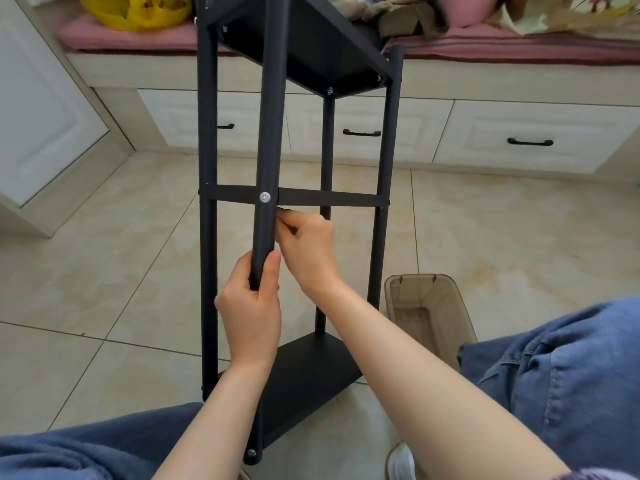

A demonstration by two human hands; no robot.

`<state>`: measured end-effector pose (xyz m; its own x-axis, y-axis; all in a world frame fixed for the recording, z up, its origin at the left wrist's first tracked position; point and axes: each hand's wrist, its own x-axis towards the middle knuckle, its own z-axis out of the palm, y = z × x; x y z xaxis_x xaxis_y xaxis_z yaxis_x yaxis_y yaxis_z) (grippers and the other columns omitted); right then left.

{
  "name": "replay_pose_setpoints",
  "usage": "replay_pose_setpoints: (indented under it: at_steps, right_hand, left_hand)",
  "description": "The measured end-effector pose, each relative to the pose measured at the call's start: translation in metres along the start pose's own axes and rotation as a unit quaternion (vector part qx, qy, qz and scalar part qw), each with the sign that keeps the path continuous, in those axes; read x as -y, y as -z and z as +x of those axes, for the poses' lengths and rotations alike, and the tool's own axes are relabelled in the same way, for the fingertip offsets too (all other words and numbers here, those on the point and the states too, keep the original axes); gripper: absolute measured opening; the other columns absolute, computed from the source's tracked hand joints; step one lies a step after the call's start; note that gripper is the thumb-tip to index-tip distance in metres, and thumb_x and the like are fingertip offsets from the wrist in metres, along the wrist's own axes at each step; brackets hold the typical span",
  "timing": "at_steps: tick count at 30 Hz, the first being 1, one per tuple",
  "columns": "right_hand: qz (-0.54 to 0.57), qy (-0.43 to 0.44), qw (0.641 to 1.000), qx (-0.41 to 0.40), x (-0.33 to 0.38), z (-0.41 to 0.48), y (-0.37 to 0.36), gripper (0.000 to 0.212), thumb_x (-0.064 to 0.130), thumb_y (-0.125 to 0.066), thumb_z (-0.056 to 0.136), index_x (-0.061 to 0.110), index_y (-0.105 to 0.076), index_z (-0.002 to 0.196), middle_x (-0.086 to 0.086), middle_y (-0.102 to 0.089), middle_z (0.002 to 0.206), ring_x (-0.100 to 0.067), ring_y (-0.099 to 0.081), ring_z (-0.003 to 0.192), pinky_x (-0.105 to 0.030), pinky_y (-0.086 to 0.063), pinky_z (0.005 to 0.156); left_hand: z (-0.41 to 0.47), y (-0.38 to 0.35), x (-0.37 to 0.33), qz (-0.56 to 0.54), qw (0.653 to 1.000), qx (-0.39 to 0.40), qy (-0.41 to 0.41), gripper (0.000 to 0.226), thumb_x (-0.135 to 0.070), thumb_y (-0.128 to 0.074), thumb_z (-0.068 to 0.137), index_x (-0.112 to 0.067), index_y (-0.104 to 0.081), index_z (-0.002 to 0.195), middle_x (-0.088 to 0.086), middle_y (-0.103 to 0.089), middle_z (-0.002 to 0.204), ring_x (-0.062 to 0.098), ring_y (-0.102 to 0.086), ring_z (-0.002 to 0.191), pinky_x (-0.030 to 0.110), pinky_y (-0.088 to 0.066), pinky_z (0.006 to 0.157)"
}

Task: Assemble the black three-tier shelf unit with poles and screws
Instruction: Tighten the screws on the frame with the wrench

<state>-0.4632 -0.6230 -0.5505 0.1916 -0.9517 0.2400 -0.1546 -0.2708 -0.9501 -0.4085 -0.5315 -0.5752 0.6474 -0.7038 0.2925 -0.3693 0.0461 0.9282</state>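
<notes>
The black shelf unit [207,133] stands on the tiled floor between my knees, with a top shelf [311,53], a middle shelf [329,199] seen edge-on and a bottom shelf [308,375]. A silver screw [265,197] sits in the near pole [268,150] at the middle shelf. My left hand [251,306] grips this near pole just below the middle shelf. My right hand [306,247] is right of the pole with its fingers curled under the middle shelf's edge; what they pinch is hidden.
A clear brown plastic bin [429,310] stands on the floor right of the unit. White drawers with black handles [362,133] run along the back under a pink cushioned bench [138,36] that holds a yellow bag [135,8] and clothes. My jeans-clad knees frame the bottom.
</notes>
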Motion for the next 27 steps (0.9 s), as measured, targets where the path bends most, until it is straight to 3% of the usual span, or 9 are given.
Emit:
replay_pose_setpoints:
  at_steps: [4, 9, 13, 15, 17, 20, 23, 27]
  right_hand:
    - [-0.005, 0.019, 1.0, -0.022, -0.002, 0.001, -0.012, 0.017, 0.011, -0.063, 0.096, 0.002, -0.077, 0.092, -0.005, -0.074, 0.08, -0.012, -0.065, 0.07, -0.021, -0.055, 0.07]
    - [0.012, 0.011, 1.0, -0.02, -0.001, 0.001, -0.015, 0.018, 0.01, -0.061, 0.097, 0.0, -0.076, 0.094, -0.008, -0.073, 0.082, -0.016, -0.065, 0.074, -0.013, -0.051, 0.07]
    - [-0.003, -0.016, 0.999, 0.042, -0.002, 0.001, -0.009, 0.024, 0.012, -0.058, 0.098, 0.0, -0.075, 0.087, -0.01, -0.073, 0.078, -0.025, -0.066, 0.073, -0.032, -0.057, 0.07]
    - [-0.007, -0.039, 0.996, 0.074, -0.004, 0.0, -0.004, 0.027, 0.013, -0.057, 0.097, 0.001, -0.073, 0.079, -0.007, -0.068, 0.068, -0.021, -0.06, 0.063, -0.029, -0.053, 0.062]
    - [-0.001, -0.059, 0.995, 0.081, -0.005, -0.002, 0.001, 0.026, 0.013, -0.058, 0.095, 0.005, -0.074, 0.078, 0.002, -0.063, 0.062, -0.009, -0.053, 0.056, -0.016, -0.044, 0.054]
    - [0.012, -0.084, 0.993, 0.081, -0.005, -0.002, 0.01, 0.021, 0.011, -0.059, 0.093, 0.007, -0.078, 0.085, 0.013, -0.064, 0.068, 0.001, -0.057, 0.065, -0.006, -0.04, 0.057]
    - [0.03, -0.091, 0.993, 0.075, -0.001, -0.001, 0.017, 0.021, 0.011, -0.06, 0.092, 0.008, -0.077, 0.081, 0.011, -0.067, 0.074, -0.004, -0.062, 0.079, -0.013, -0.042, 0.065]
    - [0.021, -0.084, 0.994, 0.071, 0.006, 0.002, 0.021, 0.025, 0.013, -0.062, 0.09, 0.017, -0.072, 0.067, 0.019, -0.059, 0.054, 0.001, -0.056, 0.063, -0.013, -0.038, 0.058]
  left_hand:
    - [0.004, 0.003, 0.002, 0.003, 1.0, 0.0, -0.002, 0.063, -0.07, -0.05, 0.086, -0.011, -0.068, 0.097, -0.014, -0.058, 0.062, 0.013, -0.056, 0.053, 0.021, -0.044, 0.048]
    - [0.007, 0.007, 0.003, -0.004, 1.0, 0.004, 0.002, 0.06, -0.07, -0.052, 0.085, -0.013, -0.067, 0.094, -0.011, -0.058, 0.062, 0.011, -0.054, 0.049, 0.019, -0.043, 0.045]
    - [0.008, 0.008, 0.003, 0.003, 1.0, 0.007, -0.004, 0.063, -0.074, -0.05, 0.085, -0.014, -0.067, 0.093, -0.01, -0.058, 0.062, 0.013, -0.055, 0.05, 0.019, -0.043, 0.045]
    - [0.009, 0.008, 0.002, 0.002, 1.0, 0.009, -0.001, 0.06, -0.074, -0.051, 0.086, -0.017, -0.066, 0.091, -0.009, -0.057, 0.062, 0.013, -0.054, 0.05, 0.02, -0.043, 0.045]
    - [0.009, 0.007, 0.002, 0.004, 1.0, 0.01, 0.006, 0.052, -0.071, -0.052, 0.087, -0.021, -0.065, 0.09, -0.01, -0.058, 0.062, 0.013, -0.055, 0.051, 0.022, -0.043, 0.045]
    - [0.008, 0.007, 0.001, 0.004, 1.0, 0.008, 0.01, 0.04, -0.066, -0.053, 0.087, -0.028, -0.064, 0.086, -0.01, -0.057, 0.061, 0.013, -0.054, 0.049, 0.023, -0.043, 0.045]
    - [0.006, 0.007, 0.001, -0.001, 1.0, 0.006, 0.01, 0.037, -0.066, -0.053, 0.087, -0.03, -0.062, 0.084, -0.01, -0.055, 0.059, 0.012, -0.053, 0.048, 0.02, -0.042, 0.045]
    - [0.005, 0.008, 0.002, -0.003, 1.0, 0.008, 0.011, 0.035, -0.064, -0.054, 0.088, -0.031, -0.062, 0.082, -0.008, -0.055, 0.06, 0.011, -0.052, 0.048, 0.019, -0.043, 0.044]
